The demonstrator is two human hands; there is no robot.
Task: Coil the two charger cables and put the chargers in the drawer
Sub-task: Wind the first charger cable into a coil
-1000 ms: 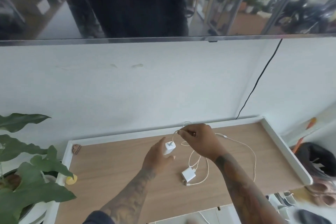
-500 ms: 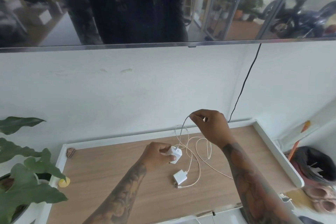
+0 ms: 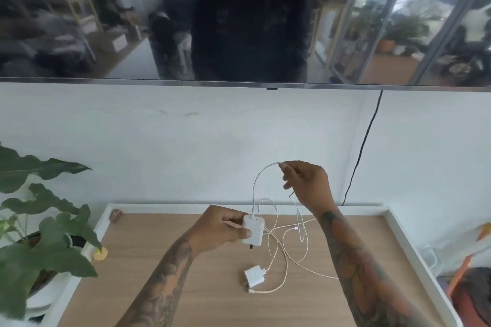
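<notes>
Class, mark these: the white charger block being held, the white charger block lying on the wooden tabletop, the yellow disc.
Held white charger block (image 3: 254,231), head view, front face.
Lying white charger block (image 3: 253,276), head view, top face.
Yellow disc (image 3: 100,254), head view, centre.

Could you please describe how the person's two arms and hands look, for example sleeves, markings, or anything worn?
Both forearms are bare and covered with dense tattoos from wrist towards elbow. The right forearm carries designs with reddish and dark tones; the left forearm shows mostly dark grey patterns. The left hand and right hand wear no gloves, and I see no rings or watch. No sleeves are visible.
</notes>
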